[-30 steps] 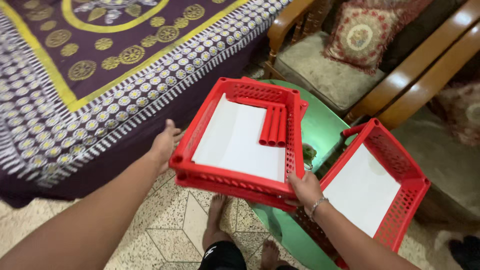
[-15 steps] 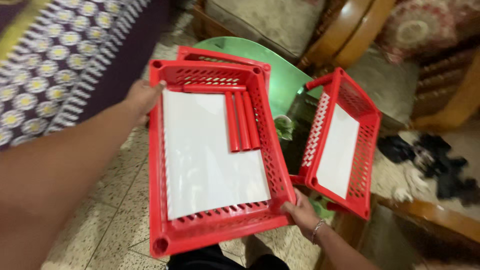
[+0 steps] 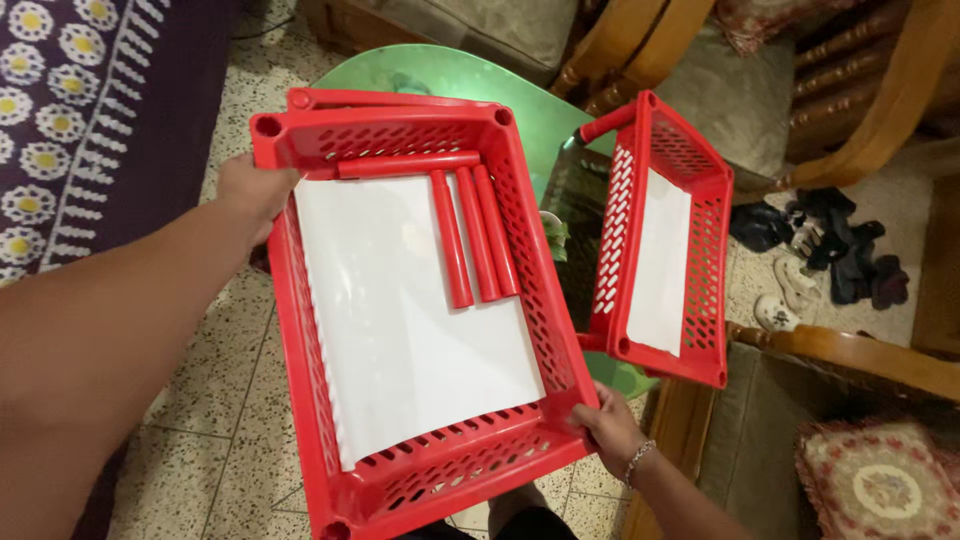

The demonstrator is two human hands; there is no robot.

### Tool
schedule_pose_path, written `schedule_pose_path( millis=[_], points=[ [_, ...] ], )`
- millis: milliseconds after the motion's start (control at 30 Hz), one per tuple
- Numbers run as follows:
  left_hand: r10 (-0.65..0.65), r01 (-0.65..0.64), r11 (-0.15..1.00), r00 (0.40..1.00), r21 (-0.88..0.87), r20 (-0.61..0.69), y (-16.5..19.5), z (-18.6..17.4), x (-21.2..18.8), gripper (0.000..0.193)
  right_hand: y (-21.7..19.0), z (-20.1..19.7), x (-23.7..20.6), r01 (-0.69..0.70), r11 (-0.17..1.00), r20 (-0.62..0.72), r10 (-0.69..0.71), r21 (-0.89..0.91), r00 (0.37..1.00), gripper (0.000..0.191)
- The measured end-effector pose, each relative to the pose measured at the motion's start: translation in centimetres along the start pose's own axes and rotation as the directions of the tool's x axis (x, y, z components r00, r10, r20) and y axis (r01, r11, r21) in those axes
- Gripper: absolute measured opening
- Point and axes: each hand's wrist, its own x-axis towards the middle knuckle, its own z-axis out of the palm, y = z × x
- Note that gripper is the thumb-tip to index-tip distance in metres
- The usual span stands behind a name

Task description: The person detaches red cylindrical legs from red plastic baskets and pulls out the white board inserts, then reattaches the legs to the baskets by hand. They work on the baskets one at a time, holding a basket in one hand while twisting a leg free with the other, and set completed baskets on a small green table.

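Left hand (image 3: 255,190) and right hand (image 3: 610,425) both grasp red perforated tray (image 3: 330,400), held over tiled floor (image 3: 200,420). Inside: white liner sheet (image 3: 400,340) w/ four red tubes (image 3: 470,240). Second red tray (image 3: 700,260) tilted just beside, against green stool (image 3: 450,80).

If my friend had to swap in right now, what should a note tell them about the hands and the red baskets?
Left hand: grips the far left rim of the big red basket.
Right hand: grips its near right corner.
Basket is held over the tiled floor, a white sheet lining it, four loose red tubes lying inside.
A second red basket leans tilted by the green table.
Done: basket lifted.
Left: tubes not fitted, baskets not joined.
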Motion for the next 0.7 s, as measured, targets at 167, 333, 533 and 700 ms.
schedule_pose_path(
  millis=[167, 333, 533, 700],
  points=[
    [-0.16, 0.172, 0.977, 0.982, -0.124, 0.102, 1.5, -0.3, 0.5, 0.019, 0.9, -0.5, 1.1, -0.047, 0.99, 0.022, 0.045, 0.131, 0.999, 0.026],
    [-0.097, 0.174, 0.917, 0.97, -0.36, 0.222, 2.5, -1.3, 0.9, 0.032, -2.5, -0.5, 2.6, -0.044, 0.991, 0.062, 0.036, 0.124, 0.997, 0.031],
    [-0.175, 0.394, 0.814, 0.866, -0.425, 0.469, 5.5, -2.5, 0.9, 0.046, -6.9, 0.0, 4.3, -0.049, 0.981, 0.15, 0.078, -0.189, 0.986, 0.04],
    [-0.28, 0.269, 0.96, 0.941, 0.082, 0.192, 7.2, -2.4, -0.3, 0.045, -6.0, 0.0, 5.9, 0.011, 0.967, 0.098, 0.014, -0.254, 0.995, 0.035]
  ],
)
